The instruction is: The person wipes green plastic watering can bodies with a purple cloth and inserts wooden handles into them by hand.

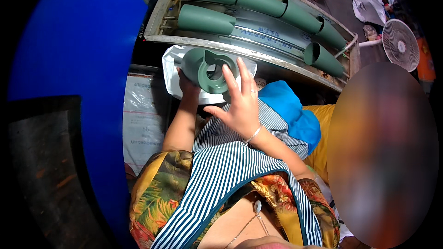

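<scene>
A hollow green plastic piece (194,67), shaped like a jug with a pointed lip and a round opening, is tilted so its open end faces me. My left hand (188,86) grips it from the left side, its fingers partly hidden behind the piece. At the opening's right edge, my right hand (241,99) has its fingers stretched and spread, with the fingertips close to the rim; whether they touch it I cannot tell. A white plastic bag (173,71) lies open behind and beneath the green piece.
Beyond my hands stands a long metal-edged trough (194,41) with several green plastic sleeves (205,20) lying on rods. A blue panel (92,32) rises at left, beside a printed sack (143,124). A white fan (400,45) stands far right; blue cloth (295,115) lies by my right arm.
</scene>
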The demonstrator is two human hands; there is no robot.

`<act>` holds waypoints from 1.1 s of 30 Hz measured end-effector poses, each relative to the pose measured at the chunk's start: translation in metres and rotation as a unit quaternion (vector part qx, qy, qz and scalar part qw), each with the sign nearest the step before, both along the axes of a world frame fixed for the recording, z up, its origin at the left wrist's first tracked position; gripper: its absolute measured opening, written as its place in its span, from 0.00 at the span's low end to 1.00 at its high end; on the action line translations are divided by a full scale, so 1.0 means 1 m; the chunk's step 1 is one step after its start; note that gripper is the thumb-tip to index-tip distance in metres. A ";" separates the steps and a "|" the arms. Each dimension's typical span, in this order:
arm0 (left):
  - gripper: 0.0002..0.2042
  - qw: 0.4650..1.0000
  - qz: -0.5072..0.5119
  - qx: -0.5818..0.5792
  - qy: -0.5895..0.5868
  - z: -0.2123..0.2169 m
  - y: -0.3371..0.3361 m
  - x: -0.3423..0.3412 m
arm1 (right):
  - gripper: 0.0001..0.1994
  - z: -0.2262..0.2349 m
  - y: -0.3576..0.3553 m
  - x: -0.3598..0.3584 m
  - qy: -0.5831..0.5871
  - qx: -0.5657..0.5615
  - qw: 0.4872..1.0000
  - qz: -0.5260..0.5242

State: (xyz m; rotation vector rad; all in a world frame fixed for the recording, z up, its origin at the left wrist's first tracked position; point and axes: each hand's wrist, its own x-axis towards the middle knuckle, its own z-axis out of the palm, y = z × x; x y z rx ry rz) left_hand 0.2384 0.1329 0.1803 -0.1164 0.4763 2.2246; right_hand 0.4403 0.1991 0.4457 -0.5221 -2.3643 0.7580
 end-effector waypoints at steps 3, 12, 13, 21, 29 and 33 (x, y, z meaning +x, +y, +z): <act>0.37 0.990 -0.021 -0.060 0.129 0.032 -0.008 -0.001 | 0.54 0.001 0.013 -0.003 -0.039 -0.014 0.999 -0.030; 0.17 0.959 -0.156 -0.127 0.197 0.148 0.028 -0.021 | 0.46 -0.010 0.106 0.065 0.035 -0.041 0.998 -0.037; 0.17 0.962 -0.151 -0.102 0.203 0.157 0.056 -0.012 | 0.45 -0.020 0.111 0.078 0.037 -0.019 0.990 -0.132; 0.10 0.847 -0.085 -0.257 0.458 0.095 0.258 0.057 | 0.26 -0.073 0.096 0.213 0.056 -0.149 0.921 -0.357; 0.24 0.771 -0.109 -0.356 0.517 0.021 0.305 0.075 | 0.19 -0.101 0.060 0.263 0.071 -0.242 0.885 -0.391; 0.26 0.715 -0.214 -0.373 0.552 0.012 0.346 0.087 | 0.18 -0.101 0.071 0.259 0.066 -0.239 0.898 -0.363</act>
